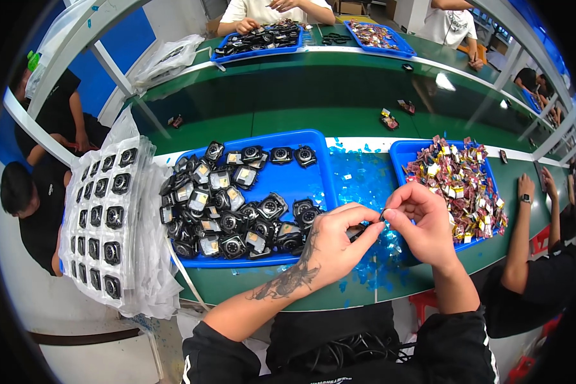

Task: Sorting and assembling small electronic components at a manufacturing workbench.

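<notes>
The small black part [358, 229] is held between the two hands, above the front edge of the green worktop [288, 109]. It is mostly hidden by the fingers, so its exact shape cannot be told. It is judged to be light and stiff, a little plastic housing like those in the tray beside it, and probably delicate at its round window; it is best taken by its outer edges, not by the face.

On the far left, clear bags with rows of black parts [105, 217] lie over the worktop edge. Next, a blue tray [313, 173] is filled with a heap of loose black parts [227, 208]. The left hand [336, 246] is closed around the part from below. The right hand [422, 224] is pinched together at its top edge. Blue film scraps [361, 179] are scattered under both hands and could slip. At the right, a second blue tray [406, 153] holds small red and yellow packets [461, 179]. A co-worker's forearm [518, 237] rests near it.
</notes>
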Tool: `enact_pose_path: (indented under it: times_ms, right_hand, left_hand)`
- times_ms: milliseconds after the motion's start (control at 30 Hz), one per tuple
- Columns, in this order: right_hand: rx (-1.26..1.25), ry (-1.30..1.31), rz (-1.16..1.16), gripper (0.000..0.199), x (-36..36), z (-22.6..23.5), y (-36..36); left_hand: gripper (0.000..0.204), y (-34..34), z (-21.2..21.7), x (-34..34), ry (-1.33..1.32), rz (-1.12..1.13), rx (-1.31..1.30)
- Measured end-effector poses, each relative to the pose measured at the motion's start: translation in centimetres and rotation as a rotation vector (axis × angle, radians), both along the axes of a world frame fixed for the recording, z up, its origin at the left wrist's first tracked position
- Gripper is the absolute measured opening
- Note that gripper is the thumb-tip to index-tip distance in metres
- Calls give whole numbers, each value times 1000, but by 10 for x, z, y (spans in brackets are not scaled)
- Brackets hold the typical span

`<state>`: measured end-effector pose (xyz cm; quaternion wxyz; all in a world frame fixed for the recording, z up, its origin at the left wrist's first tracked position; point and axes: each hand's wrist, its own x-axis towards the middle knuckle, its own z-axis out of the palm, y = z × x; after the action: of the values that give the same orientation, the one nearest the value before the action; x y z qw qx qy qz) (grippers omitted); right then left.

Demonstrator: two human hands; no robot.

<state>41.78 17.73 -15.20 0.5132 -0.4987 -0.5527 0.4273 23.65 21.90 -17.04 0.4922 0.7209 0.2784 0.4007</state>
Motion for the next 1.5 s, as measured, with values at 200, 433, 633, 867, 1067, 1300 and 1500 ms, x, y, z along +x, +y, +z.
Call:
enact_pose_path:
  times_ms: [200,433,633,867,1067,1300,1500]
  right_hand:
    - [527,-599,-211,12,-21,6,-4]
    - [472,-564,-219,17,-22,-3,-8]
    - [498,-463,-205,19,-23,-7,-8]
    - [43,122,-30,24,-13,4,-9]
    - [35,-48,-42,16,-5,9,-8]
    - [159,-390,-50,10,-4,13,-7]
    - [560,-818,-161,18,-20,4,-17]
  left_hand:
    - [14,-1,-1,0,-65,14,-325]
    - [14,-5,6,-4,-24,-57,-486]
    - [14,-4,0,-3,-86,-43,-394]
    - [13,-5,-3,-1,-46,-19,-160]
    - [13,-5,-3,1,4,2,-30]
    - [12,-6,-3,1,-21,-4,-53]
    - [15,-5,3,-1,-90,-120,-515]
